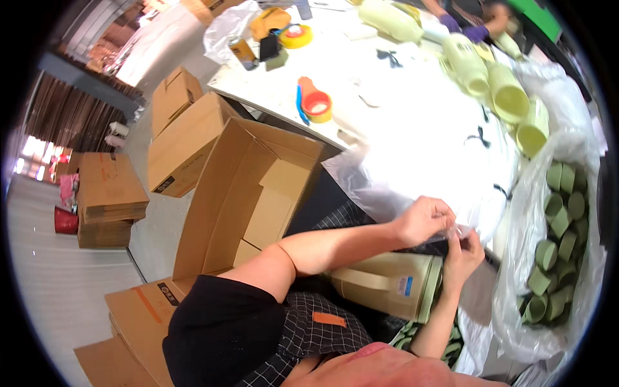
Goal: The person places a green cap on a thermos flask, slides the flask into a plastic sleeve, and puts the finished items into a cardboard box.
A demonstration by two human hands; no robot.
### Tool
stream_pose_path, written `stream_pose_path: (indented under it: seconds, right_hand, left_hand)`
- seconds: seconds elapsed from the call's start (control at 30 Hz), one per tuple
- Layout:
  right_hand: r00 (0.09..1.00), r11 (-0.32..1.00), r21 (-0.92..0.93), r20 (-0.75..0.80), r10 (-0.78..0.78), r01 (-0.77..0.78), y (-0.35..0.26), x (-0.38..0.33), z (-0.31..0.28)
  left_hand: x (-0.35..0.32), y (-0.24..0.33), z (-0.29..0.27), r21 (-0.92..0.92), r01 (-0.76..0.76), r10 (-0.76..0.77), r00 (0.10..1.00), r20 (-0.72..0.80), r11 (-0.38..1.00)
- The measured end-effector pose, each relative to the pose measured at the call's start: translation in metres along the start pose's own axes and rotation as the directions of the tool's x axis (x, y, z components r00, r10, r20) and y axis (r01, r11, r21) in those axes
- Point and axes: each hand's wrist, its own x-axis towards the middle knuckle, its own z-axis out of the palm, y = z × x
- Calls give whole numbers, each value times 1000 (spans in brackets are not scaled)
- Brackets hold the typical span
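Observation:
My left hand (422, 222) and my right hand (463, 259) meet at the table's near edge, fingertips pinched on a small bit of clear plastic film (459, 230). Whether it is part of a bag I cannot tell. Below them, a pale green jug (412, 264) with a long handle and a blue-and-white label lies on its side across my lap. A thin clear plastic bag (364, 177) hangs over the table edge, left of my hands. Small black cords (479, 137) lie on the white tabletop (412, 122) beyond.
A large open carton (219, 193) stands at my left. Right, a plastic-lined bin holds several green cup-shaped pieces (547, 255). Pale green containers (509, 93) stand at the far right, near another person's purple-gloved hands (475, 33). An orange tape dispenser (316, 103) lies on the table.

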Motion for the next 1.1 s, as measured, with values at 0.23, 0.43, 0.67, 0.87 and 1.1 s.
stream_pose_path:
  seconds: [0.23, 0.43, 0.67, 0.87, 1.1]
  right_hand:
    - [991, 998, 40, -128, -47, 52, 43, -5, -12]
    - [956, 916, 290, -3, 292, -279, 30, 6, -9]
    - [896, 560, 828, -222, 384, -35, 106, -20, -98]
    - [667, 996, 63, -740, 87, -61, 96, -123, -31]
    - [920, 875, 451, -241, 309, -175, 61, -194, 50]
  left_hand:
    - [0, 12, 1, -116, 114, -122, 991, -59, 987]
    - [-3, 24, 3, 168, 65, -69, 997, 19, 984]
    - [-23, 62, -27, 25, 156, -156, 940, 305, 987]
    - [-15, 24, -26, 578, 83, -113, 993, 16, 812]
    - [-154, 79, -29, 880, -310, 275, 937, 217, 360]
